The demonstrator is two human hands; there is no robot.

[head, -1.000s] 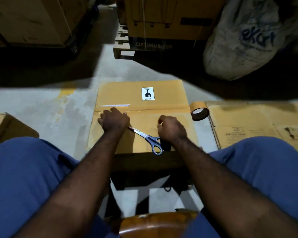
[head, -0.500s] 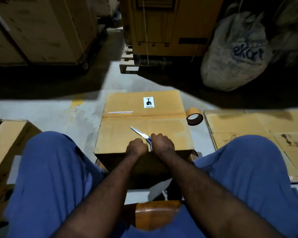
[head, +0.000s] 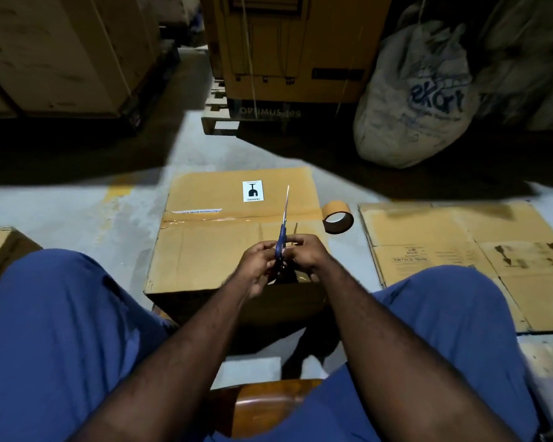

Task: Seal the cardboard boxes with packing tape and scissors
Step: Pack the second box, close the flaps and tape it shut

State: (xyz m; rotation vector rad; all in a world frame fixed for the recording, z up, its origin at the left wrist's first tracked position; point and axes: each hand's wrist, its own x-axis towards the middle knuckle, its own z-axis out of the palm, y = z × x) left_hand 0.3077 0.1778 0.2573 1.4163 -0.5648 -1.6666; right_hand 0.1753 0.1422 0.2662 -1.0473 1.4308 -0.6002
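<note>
A closed cardboard box (head: 211, 250) with a fragile label and a taped seam sits on the floor between my knees. Above its near half I hold the scissors (head: 283, 224) upright, blades together and pointing away from me. My left hand (head: 257, 266) and my right hand (head: 305, 255) both grip the blue handles, fingers touching. A roll of brown packing tape (head: 337, 216) lies on its side on the floor just off the box's right edge.
Flattened cardboard (head: 460, 250) lies on the floor at right, another box (head: 0, 250) at far left. A white sack (head: 419, 97), a pallet with a yellow carton (head: 288, 59) and large boxes (head: 55, 52) stand behind. A wooden seat edge (head: 268, 406) shows between my legs.
The scissors lay flat on the box a second ago; both hands have lifted them off the lid and turned the blades upright. My left hand came from the seam to the handles.
</note>
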